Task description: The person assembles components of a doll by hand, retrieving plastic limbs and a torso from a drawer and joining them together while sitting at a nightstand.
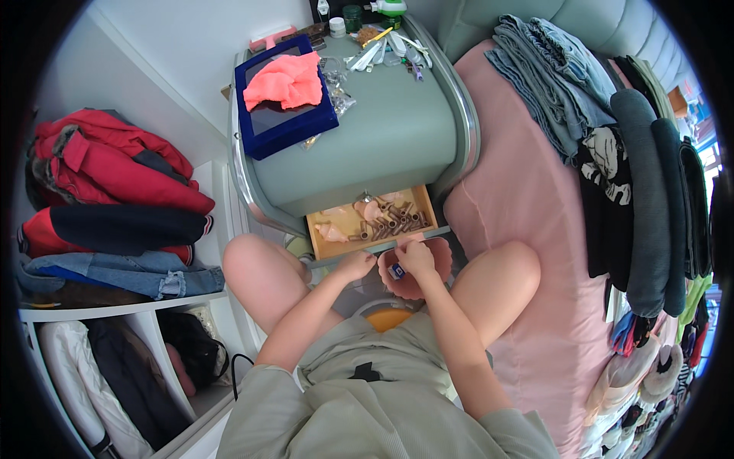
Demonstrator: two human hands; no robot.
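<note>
A pink bowl with a scalloped rim (440, 264) sits between my knees, just in front of an open drawer. In it lies a small blue and white item (396, 271). My right hand (417, 257) reaches over the bowl with its fingers pinched together; whatever they hold is too small to make out. To the left of the bowl, my left hand (358, 265) is closed near the rim, its fingertips drawn together, and its contents are hidden. The light wood drawer (325, 248) contains several brown tube-shaped pieces (397, 222) and pale pink pieces (331, 232).
On the grey-green nightstand (367, 145) rest a dark blue box (264, 141), a coral cloth (284, 81) and small tools (375, 53). Folded jeans (547, 84) are stacked on the pink bed (527, 222) at right. Shelves at left hold a red jacket (122, 164).
</note>
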